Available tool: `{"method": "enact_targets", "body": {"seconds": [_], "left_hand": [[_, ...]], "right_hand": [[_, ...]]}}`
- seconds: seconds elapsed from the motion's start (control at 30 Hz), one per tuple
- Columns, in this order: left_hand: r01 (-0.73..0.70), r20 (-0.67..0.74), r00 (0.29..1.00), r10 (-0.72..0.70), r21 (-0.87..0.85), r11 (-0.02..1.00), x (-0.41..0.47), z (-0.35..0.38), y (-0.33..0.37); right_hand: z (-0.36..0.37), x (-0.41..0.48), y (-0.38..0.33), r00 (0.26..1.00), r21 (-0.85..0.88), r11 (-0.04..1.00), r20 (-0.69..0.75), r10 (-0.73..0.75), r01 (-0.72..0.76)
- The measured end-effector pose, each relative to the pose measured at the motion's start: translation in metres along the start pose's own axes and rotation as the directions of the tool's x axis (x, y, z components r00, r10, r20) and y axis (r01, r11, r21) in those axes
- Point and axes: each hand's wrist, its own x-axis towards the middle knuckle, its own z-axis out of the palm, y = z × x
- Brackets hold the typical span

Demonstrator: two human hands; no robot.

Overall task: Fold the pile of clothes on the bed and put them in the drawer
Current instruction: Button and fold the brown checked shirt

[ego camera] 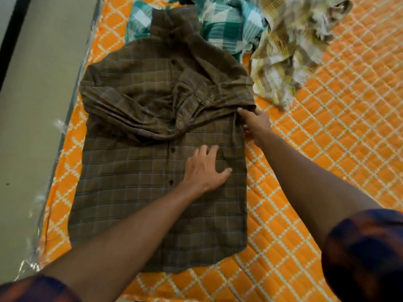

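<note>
Both extended: left hand (205,168) flat on shirt (130,171), right hand (255,124) gripping edge.

No text, label, brand, number or sign can be read: none on the brown checked shirt (130,192), the teal checked cloth (229,25), the yellowish cloth (283,51) or the orange bed cover (327,149).

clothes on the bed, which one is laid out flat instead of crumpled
The brown plaid shirt, spread buttons-up with the left hand flat on it. The teal checked garment and the yellow-white cloth lie bunched beyond it.
</note>
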Motion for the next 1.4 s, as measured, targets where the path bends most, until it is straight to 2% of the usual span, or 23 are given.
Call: {"method": "enact_targets", "body": {"seconds": [0.1,0.17,0.3,0.4,0.47,0.53,0.63,0.7,0.8,0.87,0.93,0.97,1.1,1.2,1.3,1.4], "left_hand": [[0.204,0.041,0.979,-0.2,-0.143,0.969,0.006,0.029,0.034],[0.286,0.049,0.958,-0.282,-0.126,0.95,0.013,0.041,0.058],[0.372,0.05,0.928,-0.369,-0.065,0.926,0.025,0.055,0.081],[0.274,-0.033,0.959,-0.28,-0.127,0.953,0.02,0.054,0.069],[0.189,-0.028,0.978,-0.207,-0.306,0.933,0.014,0.049,0.052],[0.21,0.04,0.974,-0.224,-0.535,0.819,0.004,0.042,0.03],[0.322,0.197,0.938,-0.287,-0.802,0.502,-0.013,0.018,0.001],[0.334,0.224,0.932,-0.286,-0.837,0.433,-0.028,0.002,-0.021],[0.38,0.245,0.918,-0.312,-0.77,0.513,-0.058,-0.014,-0.054],[0.474,0.328,0.879,-0.347,-0.687,0.551,-0.082,-0.023,-0.084],[0.576,0.427,0.817,-0.388,-0.635,0.515,-0.099,-0.035,-0.109],[0.6,0.433,0.798,-0.419,-0.635,0.487,-0.111,-0.042,-0.13],[0.587,0.331,0.8,-0.5,-0.604,0.538,-0.138,-0.069,-0.204],[0.605,0.275,0.772,-0.573,-0.593,0.532,-0.159,-0.078,-0.255],[0.654,0.31,0.742,-0.594,-0.526,0.543,-0.175,-0.077,-0.28],[0.673,0.321,0.723,-0.611,-0.528,0.518,-0.177,-0.067,-0.287]], "right_hand": [[0.005,0.006,0.003,0.98,-0.166,0.973,-0.082,-0.179,0.163],[0.007,0.003,0.003,0.946,-0.125,0.948,-0.107,-0.305,0.292],[0.01,0.001,0.008,0.906,-0.057,0.91,-0.089,-0.413,0.41],[0.012,0.001,0.007,0.936,0.043,0.939,-0.106,-0.336,0.342],[0.01,0.0,0.006,0.972,0.174,0.959,-0.116,-0.205,0.223],[0.01,-0.002,0.002,0.993,0.336,0.936,-0.084,-0.083,0.106],[0.026,-0.015,-0.015,0.998,0.493,0.87,-0.065,0.004,0.029],[0.044,-0.026,-0.032,0.991,0.513,0.854,-0.131,-0.02,0.086],[0.079,-0.041,-0.066,0.945,0.421,0.869,-0.298,-0.139,0.26],[0.116,-0.059,-0.09,0.912,0.33,0.871,-0.318,-0.26,0.364],[0.152,-0.073,-0.106,0.876,0.217,0.86,-0.263,-0.403,0.461],[0.179,-0.085,-0.112,0.874,0.169,0.862,-0.193,-0.447,0.478],[0.261,-0.119,-0.121,0.863,0.107,0.861,0.041,-0.504,0.498],[0.324,-0.132,-0.115,0.861,0.113,0.896,0.251,-0.443,0.428],[0.37,-0.125,-0.096,0.83,-0.029,0.939,0.478,-0.288,0.342],[0.38,-0.113,-0.076,0.803,-0.096,0.932,0.543,-0.246,0.35]]}}
